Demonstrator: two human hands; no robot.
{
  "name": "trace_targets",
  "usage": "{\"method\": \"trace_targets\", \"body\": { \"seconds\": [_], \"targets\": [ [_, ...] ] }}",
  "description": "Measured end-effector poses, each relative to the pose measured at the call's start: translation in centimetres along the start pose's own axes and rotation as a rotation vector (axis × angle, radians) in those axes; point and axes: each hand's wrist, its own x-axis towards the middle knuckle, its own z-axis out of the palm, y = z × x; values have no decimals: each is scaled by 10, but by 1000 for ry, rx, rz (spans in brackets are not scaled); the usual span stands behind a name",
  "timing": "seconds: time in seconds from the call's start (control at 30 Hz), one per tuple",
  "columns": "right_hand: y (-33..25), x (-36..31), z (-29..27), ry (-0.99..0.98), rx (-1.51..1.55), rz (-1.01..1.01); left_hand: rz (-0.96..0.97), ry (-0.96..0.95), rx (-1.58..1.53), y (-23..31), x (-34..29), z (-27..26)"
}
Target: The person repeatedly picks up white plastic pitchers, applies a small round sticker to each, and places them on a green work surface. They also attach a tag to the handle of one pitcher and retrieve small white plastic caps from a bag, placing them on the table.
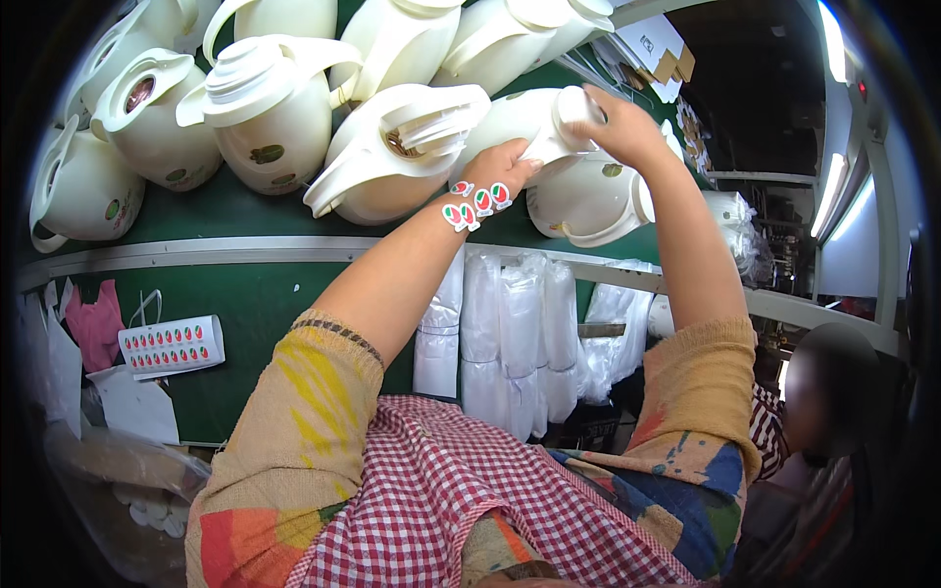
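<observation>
A cream vacuum jug point(517, 114) lies tilted on the bench, its white lid end point(572, 104) toward the right. My left hand point(502, 165) is closed against the near side of this jug, with some fingers hidden. Several oval red-and-green stickers point(482, 202) are stuck on my left wrist. My right hand point(623, 127) grips the white lid end, fingers curled over it. Just left of my left hand, another jug point(377, 186) leans with its lid raised. Below my right hand, a further cream jug point(578, 196) lies on its side.
Several cream jugs point(270, 147) crowd the green bench at left and back. A pale rail point(216, 252) edges the bench. Below it hang bundled clear plastic bags point(520, 333), a sticker sheet point(173, 345) and a pink cloth point(96, 325). Another person point(823, 402) is at lower right.
</observation>
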Motion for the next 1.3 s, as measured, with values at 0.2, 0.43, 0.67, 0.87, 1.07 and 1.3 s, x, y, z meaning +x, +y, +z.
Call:
{"method": "trace_targets", "body": {
  "seconds": [0.2, 0.43, 0.67, 0.87, 1.07, 1.3],
  "targets": [
    [-1, -5, -1, 80, -25, 141, -16, -34, -36, 1, 2, 0],
    [34, 2, 30, 455, -74, -99, -63, -68, -27, 6, 1, 3],
    [43, -4, 30, 310, 137, -329, -47, -60, -98, 7, 1, 6],
    [7, -5, -3, 28, -47, 5, -38, -61, -88, -1, 4, 5],
    [1, -3, -3, 26, -103, -94, -21, -54, -108, -3, 4, 6],
    [39, 5, 46, 447, -133, -590, -61, -66, -129, 1, 3, 8]
  ]
}}
